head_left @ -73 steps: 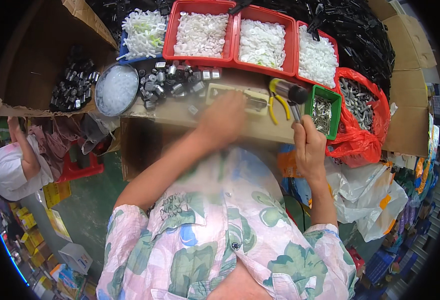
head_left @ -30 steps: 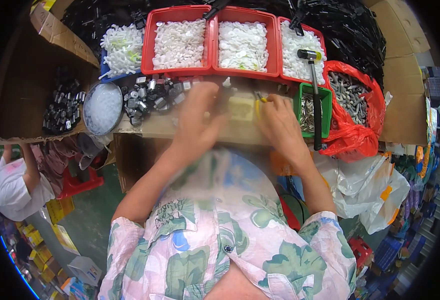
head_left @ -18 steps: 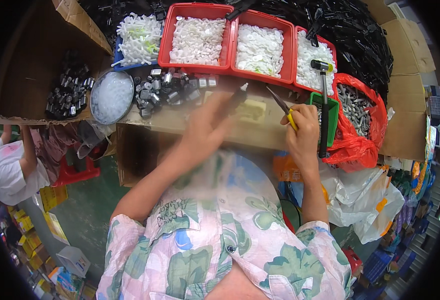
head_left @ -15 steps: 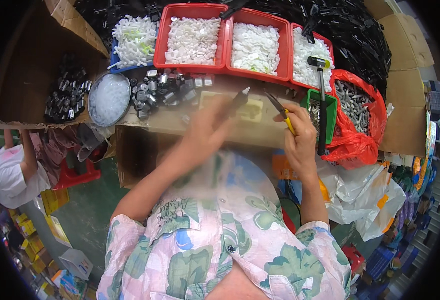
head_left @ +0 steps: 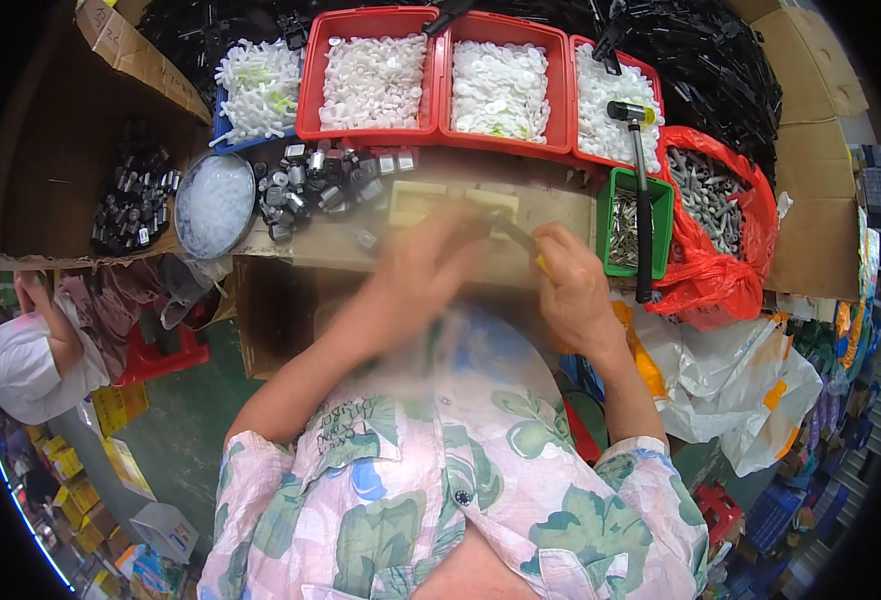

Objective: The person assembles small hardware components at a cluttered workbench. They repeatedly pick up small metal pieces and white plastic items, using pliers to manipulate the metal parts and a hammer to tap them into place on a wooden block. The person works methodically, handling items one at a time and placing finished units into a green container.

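Over the middle of the worktop, my left hand [head_left: 423,265] is blurred, its fingers closed round a small dark part [head_left: 481,222]. My right hand [head_left: 573,283] grips a yellow-handled tool [head_left: 523,237] with a dark, narrow, blade-like end; its exact kind is hard to tell. The tool's end reaches left to the dark part, and blur hides whether they touch. Beneath and behind them lies a pale yellow block [head_left: 416,198] on the brown worktop [head_left: 331,250].
Behind stand red trays [head_left: 436,132] of white plastic pieces. Small black-and-silver parts [head_left: 311,185] and a round dish [head_left: 215,205] are at left. A green bin [head_left: 613,265], hammer [head_left: 643,190] and red bag [head_left: 711,290] of grey pieces stand right. Another person [head_left: 36,350] is at far left.
My right hand has moved left and slightly down, bringing the tool to the dark part. My left hand stays nearly in place, and the dark part sits slightly lower.
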Demonstrator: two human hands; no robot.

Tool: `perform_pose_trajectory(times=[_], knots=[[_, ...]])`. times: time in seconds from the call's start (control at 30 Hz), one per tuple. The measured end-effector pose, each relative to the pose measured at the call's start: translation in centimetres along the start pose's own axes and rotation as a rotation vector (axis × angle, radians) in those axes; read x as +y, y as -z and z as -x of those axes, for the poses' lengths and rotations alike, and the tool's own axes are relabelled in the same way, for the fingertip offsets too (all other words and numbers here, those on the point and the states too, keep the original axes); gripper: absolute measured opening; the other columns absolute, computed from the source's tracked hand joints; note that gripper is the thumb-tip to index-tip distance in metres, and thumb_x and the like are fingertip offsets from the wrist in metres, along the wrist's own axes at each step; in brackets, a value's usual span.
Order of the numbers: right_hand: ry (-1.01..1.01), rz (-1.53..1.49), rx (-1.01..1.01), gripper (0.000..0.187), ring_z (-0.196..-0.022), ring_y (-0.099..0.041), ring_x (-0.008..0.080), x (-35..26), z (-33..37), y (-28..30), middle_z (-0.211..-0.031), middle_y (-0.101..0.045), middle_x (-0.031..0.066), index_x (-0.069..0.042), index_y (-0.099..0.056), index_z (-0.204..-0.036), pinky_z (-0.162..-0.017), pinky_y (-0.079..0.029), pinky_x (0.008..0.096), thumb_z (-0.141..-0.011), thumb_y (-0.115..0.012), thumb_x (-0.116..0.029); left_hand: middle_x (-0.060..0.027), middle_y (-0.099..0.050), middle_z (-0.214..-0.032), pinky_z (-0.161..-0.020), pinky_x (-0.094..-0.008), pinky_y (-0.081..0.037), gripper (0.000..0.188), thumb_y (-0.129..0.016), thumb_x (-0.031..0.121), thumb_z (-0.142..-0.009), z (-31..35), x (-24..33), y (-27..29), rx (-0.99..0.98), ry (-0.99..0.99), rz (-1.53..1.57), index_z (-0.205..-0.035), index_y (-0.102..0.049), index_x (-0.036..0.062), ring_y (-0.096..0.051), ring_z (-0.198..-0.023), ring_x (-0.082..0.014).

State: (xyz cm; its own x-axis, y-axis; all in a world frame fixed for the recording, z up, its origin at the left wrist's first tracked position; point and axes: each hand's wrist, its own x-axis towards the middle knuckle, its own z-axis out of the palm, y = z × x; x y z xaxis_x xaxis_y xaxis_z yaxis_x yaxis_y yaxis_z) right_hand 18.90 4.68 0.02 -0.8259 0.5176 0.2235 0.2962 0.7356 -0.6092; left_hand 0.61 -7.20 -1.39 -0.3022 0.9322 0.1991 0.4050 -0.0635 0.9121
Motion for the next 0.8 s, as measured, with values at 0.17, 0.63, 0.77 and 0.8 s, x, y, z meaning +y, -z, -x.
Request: perform_pose_trajectory(times=[0.17,0.63,0.77,0.8], knots=[[0.031,0.047,-0.04,0.015,-0.086,-0.06,0.0396,-0.8,0.5,-0.8,-0.093,-0.058,0.0186,0.004,-0.056,-0.089,-0.075,-0.049,0.0455,-0.075,-0.061,0.008,-0.0072,-0.059,-0.068,-0.054,-0.0263,-0.04,0.027,-0.054,0.023,-0.104,0.5,-0.4,0.5,-0.082,0.132,0.113,-0.107,-0.061,-0.0031,-0.052,-0.057,-0.0123],[0.146,0.066,-0.076,0.019,-0.098,-0.06,0.0342,-2.1,0.1,0.1,-0.105,-0.06,0.0155,0.001,-0.056,-0.091,-0.083,-0.047,0.0432,-0.074,-0.062,0.004,-0.0038,-0.056,-0.065,-0.044,-0.0226,-0.04,0.04,-0.055,0.036,-0.103,0.9,-1.0,3.5,-0.482,0.526,0.937,-0.102,-0.063,-0.0024,-0.049,-0.048,-0.0081],[0.066,0.171,-0.034,0.021,-0.103,-0.058,0.0335,-0.7,-0.1,-0.2,-0.109,-0.059,0.0148,-0.001,-0.058,-0.095,-0.084,-0.044,0.0447,-0.075,-0.063,0.001,-0.0016,-0.058,-0.067,-0.052,-0.0249,-0.043,0.027,-0.057,0.025,-0.1,3.2,-1.9,7.0,-0.446,0.518,0.41,-0.1,-0.067,-0.0006,-0.053,-0.056,-0.008],[0.02,0.219,-0.027,0.021,-0.102,-0.058,0.0337,-0.1,-0.2,-0.1,-0.109,-0.059,0.0148,-0.001,-0.058,-0.096,-0.084,-0.044,0.0451,-0.075,-0.063,0.0,-0.0026,-0.059,-0.067,-0.054,-0.0273,-0.045,0.027,-0.06,0.025,-0.099,4.1,-2.5,8.4,-0.46,0.469,0.254,-0.101,-0.068,-0.0007,-0.055,-0.056,-0.0114]])
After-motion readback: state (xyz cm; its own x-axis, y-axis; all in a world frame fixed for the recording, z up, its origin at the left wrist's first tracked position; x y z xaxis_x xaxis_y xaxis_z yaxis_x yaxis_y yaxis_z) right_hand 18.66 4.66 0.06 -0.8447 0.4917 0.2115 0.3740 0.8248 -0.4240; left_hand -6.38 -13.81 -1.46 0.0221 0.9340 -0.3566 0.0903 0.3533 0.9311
